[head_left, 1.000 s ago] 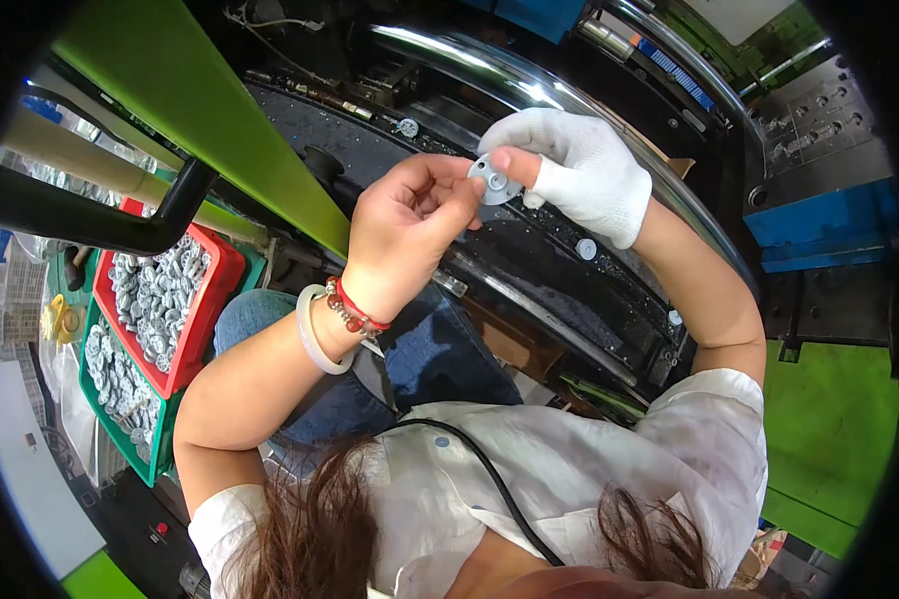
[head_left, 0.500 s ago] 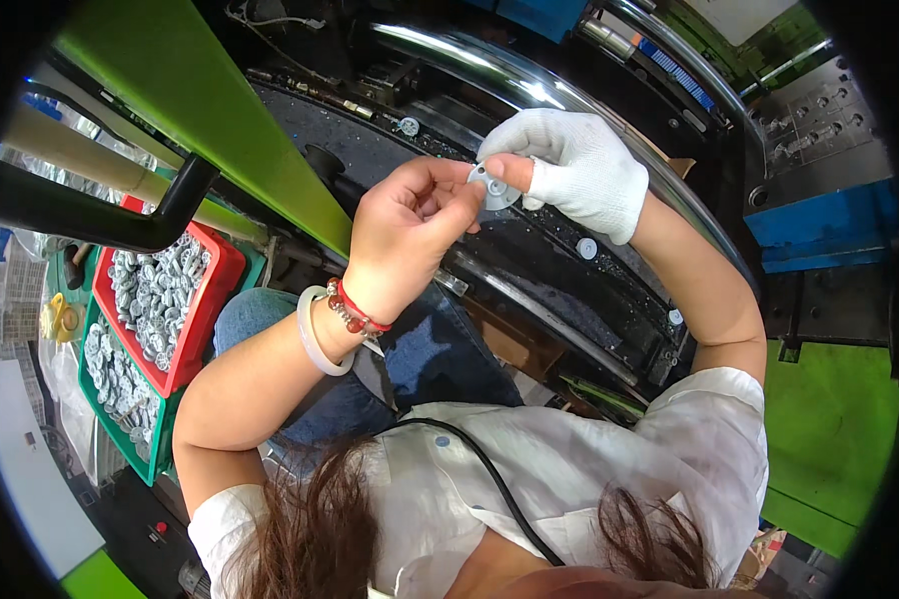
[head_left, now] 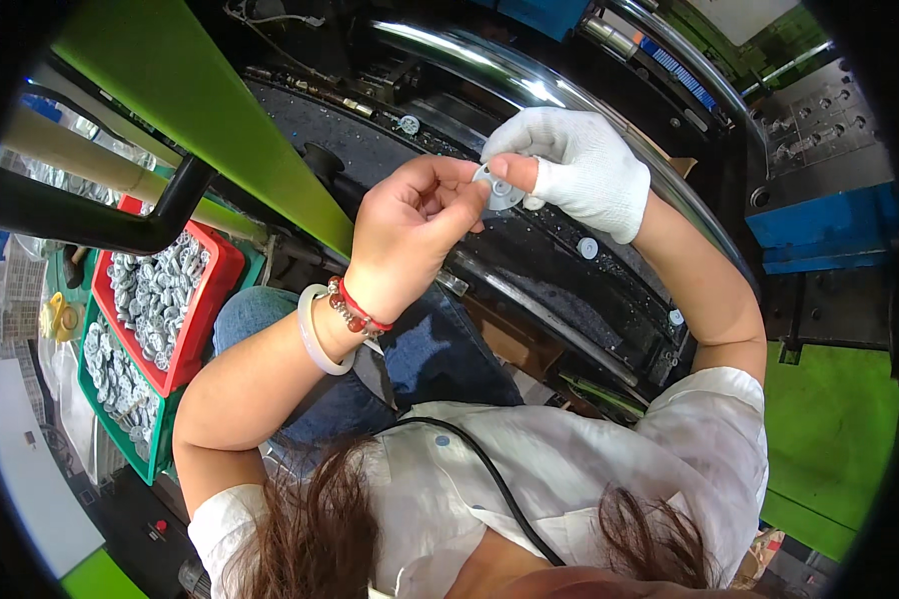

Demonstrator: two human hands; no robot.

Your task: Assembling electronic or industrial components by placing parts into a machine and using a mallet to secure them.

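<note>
Between my two hands is a small grey disc-shaped part (head_left: 504,194), with a raised centre and small holes. My left hand (head_left: 418,212), bare, pinches its left edge between thumb and forefinger. A white glove with an uncovered thumb tip covers my right hand (head_left: 579,170), which grips the same part from the upper right. The fingers hide some of its rim. Below the hands, a similar round part (head_left: 587,248) lies on the dark machine bed (head_left: 554,290). Another one (head_left: 409,125) rests beyond my left hand, and a third (head_left: 676,317) lies near my right forearm.
To the left, a red bin (head_left: 232,262) and a green bin (head_left: 156,454) hold many grey parts. A green machine beam (head_left: 220,110) with a black handle (head_left: 185,200) stands close by my left arm. Polished bars (head_left: 479,60) cross behind the hands; a metal mould block (head_left: 819,125) sits at right.
Both hands have shifted very slightly to the right with the disc-shaped part, which is tilted a little differently. Both still grip it.
</note>
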